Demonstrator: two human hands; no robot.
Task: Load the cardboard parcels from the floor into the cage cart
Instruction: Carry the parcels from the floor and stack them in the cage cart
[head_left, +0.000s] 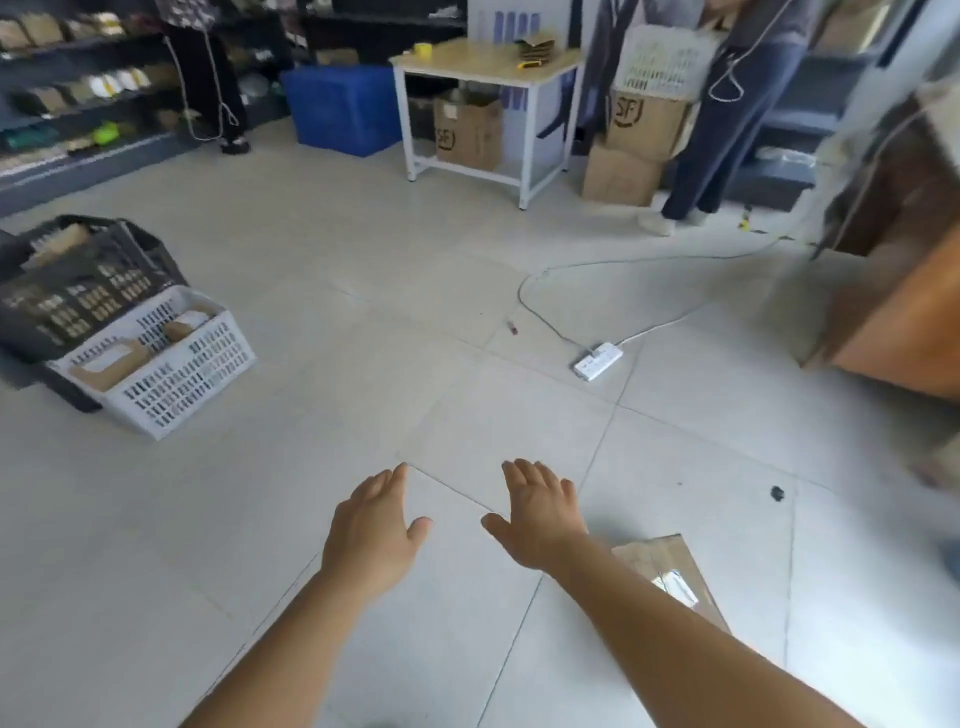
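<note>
Both your hands are out over bare tile and empty, so you appear to be between parcels, reaching for the next. Your left hand (371, 527) is flat, fingers straight and together, thumb out, holding nothing. Your right hand (540, 512) is the same — fingers spread slightly, nothing in it. The nearest cardboard parcel (670, 571) lies flat on the floor at about four o'clock from the right hand, partly hidden behind that forearm and untouched. The blurred brown mass (893, 249) at two o'clock may be the cage cart's load; I cannot confirm. Next move, in my judgement: turn right, lower, take the parcel by both edges.
</note>
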